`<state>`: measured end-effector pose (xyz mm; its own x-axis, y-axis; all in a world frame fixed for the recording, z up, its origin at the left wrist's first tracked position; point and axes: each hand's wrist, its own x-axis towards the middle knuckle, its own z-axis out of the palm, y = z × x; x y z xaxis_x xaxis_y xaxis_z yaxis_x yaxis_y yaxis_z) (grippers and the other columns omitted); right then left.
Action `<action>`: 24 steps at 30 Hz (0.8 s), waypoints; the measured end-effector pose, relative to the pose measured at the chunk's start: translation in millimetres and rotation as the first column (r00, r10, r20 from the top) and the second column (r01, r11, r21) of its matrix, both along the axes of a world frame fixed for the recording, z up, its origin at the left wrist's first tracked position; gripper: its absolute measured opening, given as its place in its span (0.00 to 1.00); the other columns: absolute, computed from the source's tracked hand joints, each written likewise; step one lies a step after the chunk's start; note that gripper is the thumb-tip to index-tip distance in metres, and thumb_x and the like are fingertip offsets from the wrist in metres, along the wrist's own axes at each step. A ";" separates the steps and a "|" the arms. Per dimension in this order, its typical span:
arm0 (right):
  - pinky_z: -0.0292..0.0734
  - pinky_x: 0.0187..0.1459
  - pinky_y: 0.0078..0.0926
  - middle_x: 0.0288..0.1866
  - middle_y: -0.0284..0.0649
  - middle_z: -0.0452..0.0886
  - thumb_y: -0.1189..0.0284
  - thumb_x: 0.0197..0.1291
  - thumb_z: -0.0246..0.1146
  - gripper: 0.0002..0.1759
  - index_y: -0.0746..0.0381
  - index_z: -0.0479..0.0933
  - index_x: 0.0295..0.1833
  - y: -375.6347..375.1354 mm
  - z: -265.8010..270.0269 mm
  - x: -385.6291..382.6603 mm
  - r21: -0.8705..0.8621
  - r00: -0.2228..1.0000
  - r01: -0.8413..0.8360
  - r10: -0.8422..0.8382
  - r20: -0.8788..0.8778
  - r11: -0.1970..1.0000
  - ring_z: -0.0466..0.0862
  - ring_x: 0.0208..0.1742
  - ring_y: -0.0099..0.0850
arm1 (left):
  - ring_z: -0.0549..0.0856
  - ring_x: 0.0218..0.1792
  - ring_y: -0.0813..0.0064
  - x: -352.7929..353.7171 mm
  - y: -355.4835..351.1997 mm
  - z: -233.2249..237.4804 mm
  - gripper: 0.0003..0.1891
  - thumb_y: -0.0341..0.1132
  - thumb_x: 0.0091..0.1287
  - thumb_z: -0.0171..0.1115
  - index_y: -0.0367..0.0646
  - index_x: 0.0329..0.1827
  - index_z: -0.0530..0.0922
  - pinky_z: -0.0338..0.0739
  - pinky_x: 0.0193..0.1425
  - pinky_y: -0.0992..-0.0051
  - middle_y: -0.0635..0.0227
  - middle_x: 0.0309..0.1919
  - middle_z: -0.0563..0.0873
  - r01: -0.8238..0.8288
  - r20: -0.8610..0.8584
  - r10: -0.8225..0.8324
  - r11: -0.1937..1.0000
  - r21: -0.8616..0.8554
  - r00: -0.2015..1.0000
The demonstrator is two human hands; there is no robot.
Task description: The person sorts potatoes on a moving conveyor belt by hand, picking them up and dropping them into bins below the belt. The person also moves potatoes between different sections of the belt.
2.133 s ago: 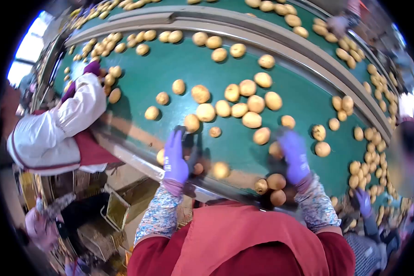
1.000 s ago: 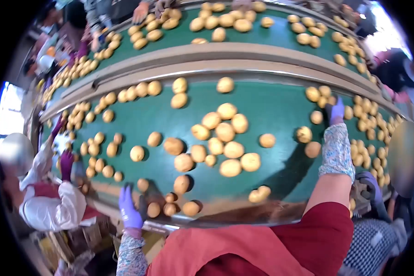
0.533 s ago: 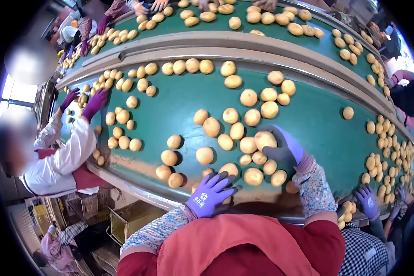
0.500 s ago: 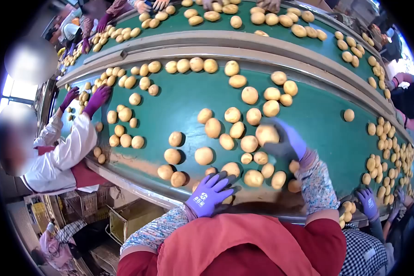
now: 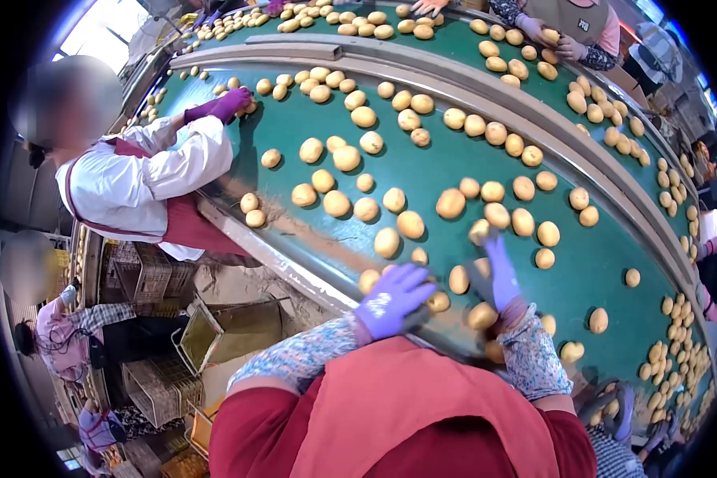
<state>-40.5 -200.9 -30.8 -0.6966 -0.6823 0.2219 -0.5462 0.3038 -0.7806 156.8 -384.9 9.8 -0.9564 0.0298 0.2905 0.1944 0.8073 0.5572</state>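
Note:
My left hand (image 5: 396,298), in a purple glove with grey fingertips, reaches over the near edge of the green conveyor belt (image 5: 422,167). Its fingers are stretched out, touching or just over potatoes there, one a small potato (image 5: 438,302). My right hand (image 5: 502,275), gloved alike, is over the belt with fingers extended and thumb apart. Near its fingertips is a slightly blurred potato (image 5: 479,232); another potato shows partly between thumb and fingers, and I see no firm grip on it. A larger potato (image 5: 481,316) lies below that hand. Loose potatoes are scattered ahead of both hands.
At left a co-worker in a white sleeve (image 5: 191,163) reaches onto the belt with purple gloves. A metal divider (image 5: 454,92) separates a second potato belt, where other people work. Crates (image 5: 163,390) and a yellowish bin (image 5: 231,331) stand below left. Another worker's gloved hands (image 5: 613,406) are at lower right.
The view has swung left. My right hand held a potato before and now has its fingers extended near the close edge. The co-worker's hands at left have moved together around a potato.

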 end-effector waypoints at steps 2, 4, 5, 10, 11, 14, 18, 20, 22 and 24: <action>0.69 0.72 0.48 0.71 0.55 0.75 0.70 0.61 0.72 0.33 0.65 0.72 0.71 -5.8 12.7 41.8 0.008 0.972 -0.234 0.234 0.005 0.972 0.74 0.72 0.55 | 0.76 0.66 0.52 -5.2 10.3 -7.7 0.23 0.35 0.60 0.67 0.46 0.60 0.79 0.71 0.68 0.54 0.58 0.60 0.78 0.226 -0.039 -0.224 0.973 0.049 0.974; 0.73 0.69 0.47 0.69 0.54 0.77 0.74 0.58 0.72 0.32 0.63 0.75 0.69 6.1 22.2 55.0 0.072 0.937 -0.049 0.071 -0.342 0.996 0.76 0.68 0.55 | 0.76 0.67 0.54 -2.4 5.5 -28.7 0.23 0.36 0.60 0.67 0.46 0.61 0.79 0.71 0.68 0.54 0.60 0.61 0.79 0.346 -0.049 -0.345 0.938 0.019 0.937; 0.76 0.66 0.49 0.70 0.52 0.77 0.74 0.62 0.70 0.29 0.62 0.74 0.70 25.0 31.4 52.1 0.177 0.962 0.098 -0.048 -0.268 0.979 0.76 0.69 0.52 | 0.76 0.67 0.54 2.2 -4.3 -34.6 0.24 0.36 0.61 0.66 0.46 0.63 0.79 0.71 0.68 0.55 0.60 0.63 0.78 0.358 -0.058 -0.359 0.933 -0.019 0.932; 0.79 0.53 0.32 0.51 0.45 0.82 0.71 0.71 0.64 0.24 0.67 0.73 0.69 151.3 -24.8 33.8 -0.041 0.679 0.727 -0.709 0.189 0.685 0.83 0.51 0.36 | 0.79 0.63 0.50 44.6 -85.7 -16.7 0.19 0.32 0.61 0.68 0.44 0.56 0.79 0.74 0.63 0.54 0.56 0.57 0.81 0.230 -0.072 -0.222 0.962 0.144 0.972; 0.79 0.56 0.34 0.54 0.47 0.81 0.72 0.70 0.65 0.26 0.66 0.71 0.71 157.9 -34.1 51.9 0.117 0.740 0.665 -0.672 0.028 0.737 0.82 0.53 0.38 | 0.79 0.62 0.50 52.1 -103.7 -21.0 0.19 0.33 0.61 0.69 0.44 0.55 0.79 0.75 0.61 0.54 0.56 0.55 0.81 0.139 -0.074 -0.134 0.988 0.068 0.988; 0.77 0.60 0.47 0.61 0.59 0.78 0.63 0.65 0.70 0.29 0.65 0.75 0.67 72.2 -4.1 132.1 0.324 0.750 0.662 -0.583 -0.313 0.676 0.79 0.61 0.55 | 0.81 0.58 0.42 66.9 -167.2 -38.8 0.23 0.31 0.60 0.70 0.38 0.59 0.78 0.77 0.62 0.52 0.49 0.59 0.82 -0.105 -0.104 0.124 0.979 0.176 0.987; 0.77 0.60 0.46 0.61 0.56 0.80 0.64 0.64 0.69 0.23 0.65 0.80 0.60 -14.2 12.8 155.2 0.315 0.847 0.532 -0.486 -0.218 0.786 0.80 0.62 0.54 | 0.82 0.59 0.44 56.7 -226.8 -33.7 0.23 0.30 0.63 0.70 0.37 0.62 0.79 0.78 0.63 0.53 0.49 0.62 0.82 -0.386 -0.092 0.410 0.900 0.201 0.908; 0.79 0.57 0.44 0.54 0.53 0.84 0.66 0.64 0.69 0.20 0.65 0.81 0.58 -52.3 39.4 144.1 0.180 0.880 0.459 -0.473 0.047 0.870 0.84 0.54 0.52 | 0.82 0.58 0.44 39.8 -243.4 -19.7 0.23 0.30 0.63 0.69 0.38 0.62 0.80 0.78 0.63 0.53 0.50 0.62 0.82 -0.365 -0.182 0.384 0.922 0.133 0.905; 0.80 0.57 0.44 0.52 0.52 0.85 0.67 0.63 0.68 0.21 0.65 0.81 0.58 -90.4 55.4 133.7 0.067 0.909 0.398 -0.403 0.106 0.915 0.86 0.51 0.51 | 0.82 0.60 0.45 13.5 -253.6 -3.2 0.23 0.30 0.66 0.67 0.39 0.64 0.79 0.78 0.64 0.56 0.49 0.64 0.82 -0.337 -0.135 0.341 0.940 0.056 0.930; 0.80 0.53 0.45 0.50 0.51 0.85 0.68 0.61 0.68 0.20 0.65 0.80 0.57 -144.5 75.0 119.8 0.056 0.951 0.186 -0.165 -0.261 0.981 0.86 0.49 0.52 | 0.83 0.57 0.45 -15.8 -264.4 -3.1 0.22 0.31 0.66 0.66 0.41 0.64 0.79 0.79 0.60 0.54 0.53 0.62 0.83 -0.237 -0.063 0.236 0.972 -0.002 0.970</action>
<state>79.3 -345.5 44.2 -0.7348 -0.5766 0.3572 -0.6554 0.4678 -0.5930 141.0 -649.2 6.7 -0.9167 -0.1916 0.3505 0.0316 0.8399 0.5418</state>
